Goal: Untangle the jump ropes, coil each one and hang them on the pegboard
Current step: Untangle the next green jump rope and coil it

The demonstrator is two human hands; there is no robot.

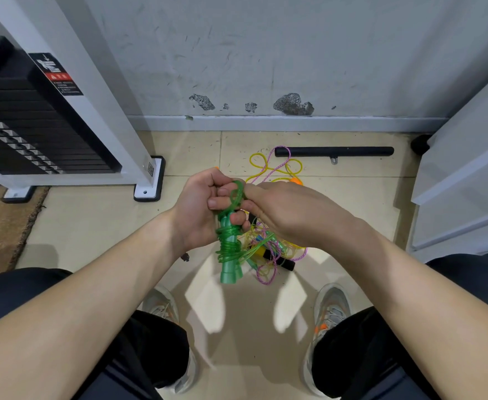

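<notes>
Two hands meet above the floor, and both hold the green jump rope [228,245]. The left hand [198,210] has its grip curled round the upper part of the rope's two green handles, which hang side by side and point down. The right hand [290,216] has its grip narrowed to a pinch on a small loop of green cord at the top, touching the left fingers. Below the left hand, the green cord is wound in close turns round the handles.

Under the hands a tangle of yellow and pink ropes [265,252] lies on the tiled floor [92,226], with a black handle [287,265] at its near edge and an orange handle [296,180] showing past the right hand. Loops of it reach toward a black bar [335,151] lying near the wall. A weight stack [34,134] stands at the left. Two grey shoes [330,307] rest on the tiles on either side of the tangle
</notes>
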